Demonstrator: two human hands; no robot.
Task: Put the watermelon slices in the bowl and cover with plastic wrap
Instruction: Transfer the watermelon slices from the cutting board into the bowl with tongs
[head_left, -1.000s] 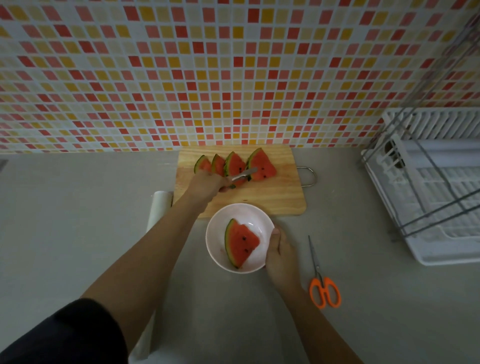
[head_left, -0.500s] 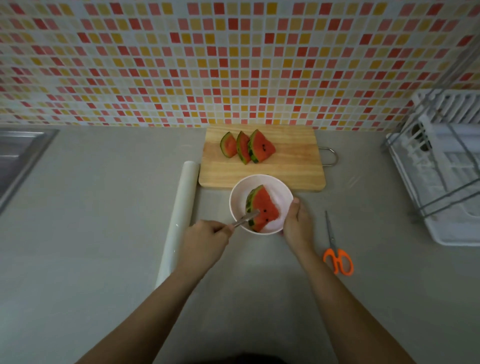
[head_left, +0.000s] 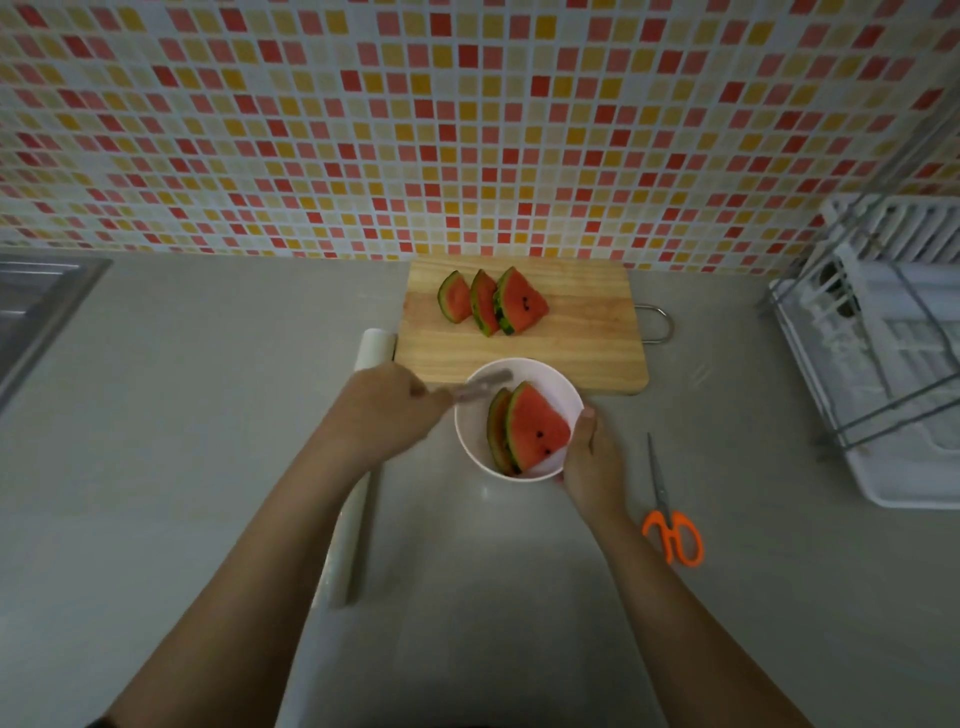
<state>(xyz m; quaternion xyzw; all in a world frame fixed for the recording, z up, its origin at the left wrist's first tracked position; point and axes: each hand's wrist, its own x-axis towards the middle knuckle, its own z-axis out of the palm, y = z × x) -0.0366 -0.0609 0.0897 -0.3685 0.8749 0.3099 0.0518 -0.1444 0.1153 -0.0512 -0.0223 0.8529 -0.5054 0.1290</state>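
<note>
Head view: two watermelon slices (head_left: 530, 428) are seen leaning together inside the white bowl (head_left: 558, 387), which is set on the grey counter (head_left: 208, 415) just in front of the wooden cutting board (head_left: 582, 332). Three more slices (head_left: 491, 301) are left on the board. The bowl's right rim is gripped by the right hand (head_left: 592, 462). A blurred metal utensil (head_left: 480, 387) is pinched in the closed left hand (head_left: 387, 410), its tip over the bowl. A plastic wrap roll (head_left: 358, 499) is partly hidden under the left forearm; orange scissors (head_left: 670, 519) are laid to the right.
</note>
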